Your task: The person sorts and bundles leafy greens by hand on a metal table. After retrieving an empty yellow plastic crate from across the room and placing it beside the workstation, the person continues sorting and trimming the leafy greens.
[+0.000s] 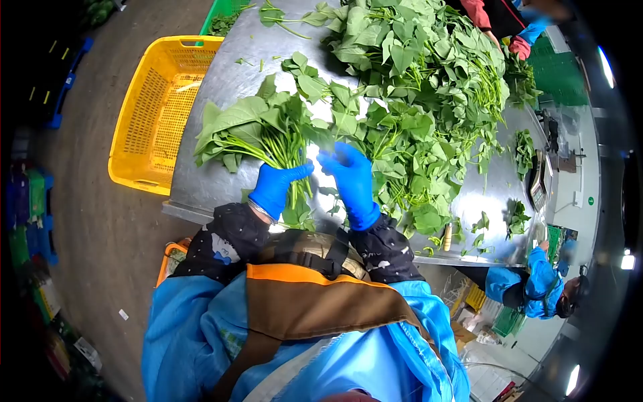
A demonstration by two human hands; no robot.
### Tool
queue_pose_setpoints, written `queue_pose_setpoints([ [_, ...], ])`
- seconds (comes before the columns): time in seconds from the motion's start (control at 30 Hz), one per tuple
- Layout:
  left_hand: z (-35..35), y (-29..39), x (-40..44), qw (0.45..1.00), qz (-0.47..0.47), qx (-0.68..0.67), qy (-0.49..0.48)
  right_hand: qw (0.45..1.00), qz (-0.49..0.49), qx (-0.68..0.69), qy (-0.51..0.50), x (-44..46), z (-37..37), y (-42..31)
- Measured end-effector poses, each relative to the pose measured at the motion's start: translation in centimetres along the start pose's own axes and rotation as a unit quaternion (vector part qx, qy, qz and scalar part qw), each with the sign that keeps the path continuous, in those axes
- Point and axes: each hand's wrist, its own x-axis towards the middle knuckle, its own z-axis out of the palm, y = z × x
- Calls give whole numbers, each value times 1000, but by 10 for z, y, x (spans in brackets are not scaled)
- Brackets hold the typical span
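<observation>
My left hand [273,191], in a blue glove, is closed around the stems of a bunch of leafy greens [251,130]. Its broad leaves fan out to the left and upward, and the stem ends stick out below the hand. Just right of the bunch is my right hand [351,181], also gloved in blue, with its fingers bent toward the stems. Its fingertips are smeared by motion, so I cannot make out whether they pinch anything. A large heap of loose leafy greens [415,127] lies to the right and beyond it.
The metal table [218,80] carries the greens, with a yellow plastic crate [124,144] beside its left edge. A small wooden-looking handle [447,237] and a scale [538,187] are on the right. Other people [536,285] stand at the right and far sides.
</observation>
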Motion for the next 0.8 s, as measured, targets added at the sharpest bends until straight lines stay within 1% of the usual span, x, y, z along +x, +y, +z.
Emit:
queue_pose_setpoints([
  [0.03, 2, -1, 0, 1000, 0, -3, -13, 998, 34, -46, -22, 2, 3, -5],
  [0.07, 6, 3, -3, 999, -12, -32, -25, 999, 15, -23, -23, 3, 6, -2],
  [0.1, 6, 5, -4, 999, -15, -25, -22, 1000, -3, 1, -23, 3, 9, 1],
  [0.17, 9, 5, -5, 1000, -20, -15, -18, 999, 13, -20, -32, 0, 4, -4],
  [0.2, 8, 3, -4, 999, -5, -6, -31, 999, 19, -30, -35, -1, 2, -7],
  [0.3, 7, 5, 4, 994, -54, -88, -38, 982, 50, 179, -38, -9, -3, 0],
  [0.33, -5, -7, 12, 993, -58, -106, -2, 973, 117, 190, -65, -14, -6, -7],
  [0.37, -9, -3, 16, 986, -73, -143, 37, 966, 101, 226, -73, -20, -9, -4],
  [0.4, -24, 0, 27, 985, -81, -146, 35, 977, 81, 147, -133, -23, -19, -3],
  [0.43, -42, 2, 37, 983, -56, -164, 57, 978, 61, 66, -190, -26, -28, -2],
  [0.47, -47, 16, 41, 980, -16, -184, 78, 969, 88, -108, -206, -27, -33, 6],
  [0.5, -50, 30, 42, 977, 6, -186, 102, 929, 114, -278, -217, -28, -37, 13],
  [0.53, -54, 42, 42, 975, 21, -190, 114, 918, -30, -373, -136, -34, -42, 3],
  [0.57, -58, 50, 43, 973, 26, -208, 98, 900, -37, -430, -56, -27, -52, -3],
  [0.6, -56, 56, 42, 973, 32, -202, 103, 924, -7, -381, 32, -16, -66, 2],
  [0.63, -53, 61, 39, 973, 40, -197, 112, 942, -16, -326, 72, -8, -77, -10],
  [0.67, -51, 59, 37, 975, 33, -195, 104, 947, -2, -292, 135, 5, -83, -14],
  [0.7, -48, 56, 36, 977, 25, -192, 93, 926, 39, -335, 168, 15, -89, -25],
  [0.73, -41, 53, 34, 972, -9, -213, 102, 878, 37, -438, 190, 29, -91, -28],
  [0.77, -35, 48, 33, 973, -6, -219, 72, 817, 34, -535, 211, 41, -95, -27],
  [0.8, -29, 43, 32, 972, -25, -231, 44, 804, 35, -559, 201, 52, -103, -13],
])
